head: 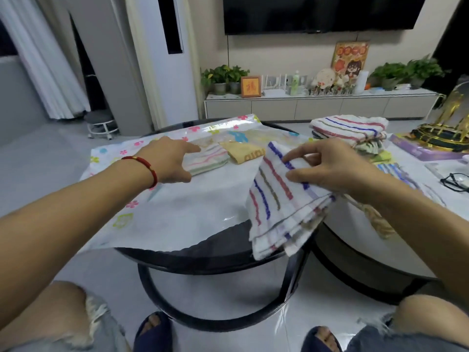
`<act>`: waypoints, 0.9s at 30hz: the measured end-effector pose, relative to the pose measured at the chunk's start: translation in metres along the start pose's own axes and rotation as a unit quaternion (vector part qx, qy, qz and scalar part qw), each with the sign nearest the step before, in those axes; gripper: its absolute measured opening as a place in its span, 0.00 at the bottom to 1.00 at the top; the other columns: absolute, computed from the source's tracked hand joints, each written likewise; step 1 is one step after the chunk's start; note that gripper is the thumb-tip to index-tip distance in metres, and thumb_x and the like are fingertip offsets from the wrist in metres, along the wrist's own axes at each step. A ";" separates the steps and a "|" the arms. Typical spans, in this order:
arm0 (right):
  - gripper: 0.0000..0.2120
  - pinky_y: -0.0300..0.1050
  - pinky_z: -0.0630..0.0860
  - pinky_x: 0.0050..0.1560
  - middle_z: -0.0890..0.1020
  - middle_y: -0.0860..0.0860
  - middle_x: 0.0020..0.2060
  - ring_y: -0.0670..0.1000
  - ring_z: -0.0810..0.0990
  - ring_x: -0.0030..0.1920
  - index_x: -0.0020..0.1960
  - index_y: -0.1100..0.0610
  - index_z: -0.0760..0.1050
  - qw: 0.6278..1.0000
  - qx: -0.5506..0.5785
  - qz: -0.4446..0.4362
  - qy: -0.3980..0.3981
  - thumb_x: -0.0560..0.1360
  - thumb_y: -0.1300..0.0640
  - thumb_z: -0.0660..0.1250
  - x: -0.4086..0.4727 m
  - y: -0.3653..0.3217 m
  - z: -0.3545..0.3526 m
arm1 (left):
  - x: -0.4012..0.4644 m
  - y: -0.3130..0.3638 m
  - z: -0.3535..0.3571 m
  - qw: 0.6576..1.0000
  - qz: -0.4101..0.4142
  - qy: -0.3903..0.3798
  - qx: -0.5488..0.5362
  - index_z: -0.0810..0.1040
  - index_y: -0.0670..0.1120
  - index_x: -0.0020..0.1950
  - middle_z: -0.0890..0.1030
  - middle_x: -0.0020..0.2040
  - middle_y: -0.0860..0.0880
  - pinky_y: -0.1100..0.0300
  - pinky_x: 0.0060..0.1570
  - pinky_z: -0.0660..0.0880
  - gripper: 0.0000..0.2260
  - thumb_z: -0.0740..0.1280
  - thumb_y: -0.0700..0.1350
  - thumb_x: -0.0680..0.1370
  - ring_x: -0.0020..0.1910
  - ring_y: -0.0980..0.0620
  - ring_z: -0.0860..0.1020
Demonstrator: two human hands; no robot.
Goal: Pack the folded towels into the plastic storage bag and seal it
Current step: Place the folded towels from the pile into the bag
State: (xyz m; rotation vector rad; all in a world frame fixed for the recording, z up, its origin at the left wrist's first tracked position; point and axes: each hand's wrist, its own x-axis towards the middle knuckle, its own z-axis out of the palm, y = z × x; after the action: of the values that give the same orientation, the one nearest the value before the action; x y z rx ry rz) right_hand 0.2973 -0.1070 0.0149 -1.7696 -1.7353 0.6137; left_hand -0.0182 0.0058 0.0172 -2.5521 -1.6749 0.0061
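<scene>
right hand grip: fingers pinched shut on folded striped towel, long axis slanting toward the person | left hand grip: spread, holding nothing, inside plastic storage bag on table | bag mouth just left of towel | right hand nearer

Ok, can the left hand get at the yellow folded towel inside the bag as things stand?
Probably yes. The left hand rests on the striped towel beside the yellow towel, but whether it is inside the bag is unclear.
</scene>
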 end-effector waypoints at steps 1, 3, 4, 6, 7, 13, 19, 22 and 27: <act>0.11 0.41 0.80 0.44 0.84 0.42 0.49 0.41 0.85 0.47 0.53 0.41 0.86 0.998 0.060 0.011 -0.026 0.72 0.50 0.80 0.009 -0.008 0.016 | -0.004 -0.006 0.000 1.000 -0.004 -0.008 0.004 0.66 0.58 0.76 0.77 0.69 0.46 0.53 0.56 0.74 0.34 0.73 0.52 0.71 0.63 0.42 0.75; 0.10 0.38 0.83 0.38 0.87 0.47 0.49 0.42 0.87 0.39 0.54 0.47 0.87 0.982 0.178 0.030 -0.050 0.75 0.58 0.78 0.030 -0.019 0.053 | -0.007 -0.017 -0.003 1.000 -0.006 -0.008 0.007 0.62 0.56 0.78 0.78 0.68 0.45 0.54 0.54 0.73 0.37 0.74 0.51 0.71 0.63 0.41 0.75; 0.10 0.42 0.85 0.38 0.87 0.51 0.50 0.45 0.88 0.37 0.54 0.51 0.87 0.964 0.256 0.046 -0.059 0.75 0.62 0.77 0.042 -0.026 0.072 | -0.007 -0.023 -0.008 1.000 -0.005 -0.002 0.007 0.61 0.54 0.79 0.76 0.69 0.44 0.53 0.57 0.73 0.39 0.74 0.50 0.71 0.65 0.40 0.74; 0.12 0.51 0.86 0.40 0.87 0.58 0.52 0.55 0.86 0.38 0.56 0.55 0.86 0.917 0.388 0.074 -0.065 0.77 0.67 0.74 0.066 -0.041 0.108 | -0.006 -0.033 -0.020 1.000 0.000 0.009 0.005 0.58 0.52 0.80 0.72 0.74 0.45 0.51 0.64 0.71 0.41 0.74 0.48 0.71 0.69 0.40 0.71; 0.13 0.50 0.83 0.39 0.86 0.59 0.52 0.57 0.83 0.38 0.58 0.56 0.85 0.898 0.430 0.075 -0.058 0.77 0.68 0.72 0.077 -0.050 0.124 | -0.005 -0.037 -0.027 1.000 0.005 0.011 0.008 0.56 0.51 0.80 0.69 0.76 0.46 0.51 0.66 0.69 0.42 0.74 0.48 0.71 0.71 0.40 0.70; 0.11 0.52 0.77 0.49 0.79 0.59 0.46 0.55 0.78 0.44 0.56 0.58 0.77 0.835 0.515 0.119 -0.154 0.79 0.69 0.62 0.127 -0.093 0.203 | 0.007 -0.050 -0.062 0.998 0.016 -0.037 0.037 0.50 0.52 0.82 0.62 0.80 0.49 0.55 0.70 0.67 0.47 0.74 0.50 0.70 0.73 0.44 0.68; 0.22 0.47 0.77 0.44 0.82 0.57 0.43 0.52 0.79 0.37 0.70 0.59 0.75 0.764 0.627 0.103 -0.111 0.78 0.69 0.66 0.166 -0.147 0.255 | 0.012 -0.061 -0.074 0.998 0.032 -0.043 0.041 0.47 0.55 0.81 0.60 0.80 0.52 0.60 0.67 0.64 0.49 0.74 0.59 0.69 0.74 0.47 0.68; 0.28 0.57 0.82 0.58 0.85 0.55 0.47 0.56 0.83 0.49 0.78 0.52 0.68 0.704 0.688 0.120 -0.125 0.81 0.69 0.62 0.170 -0.155 0.290 | 0.012 -0.066 -0.081 0.998 0.037 -0.030 0.048 0.46 0.56 0.81 0.61 0.80 0.52 0.54 0.71 0.67 0.49 0.74 0.58 0.69 0.74 0.46 0.68; 0.34 0.52 0.83 0.47 0.84 0.62 0.59 0.59 0.85 0.48 0.83 0.52 0.54 0.864 0.420 0.142 -0.237 0.81 0.66 0.62 0.155 -0.142 0.332 | 0.007 -0.069 -0.079 0.998 0.022 -0.031 0.046 0.46 0.58 0.81 0.66 0.78 0.50 0.56 0.58 0.71 0.48 0.74 0.54 0.70 0.61 0.46 0.74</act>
State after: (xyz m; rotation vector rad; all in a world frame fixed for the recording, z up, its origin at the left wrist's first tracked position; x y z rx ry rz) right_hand -0.0258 0.0733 -0.1180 -1.2725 -1.1448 1.7439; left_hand -0.0744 0.0343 0.1016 -2.5445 -1.6002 0.1633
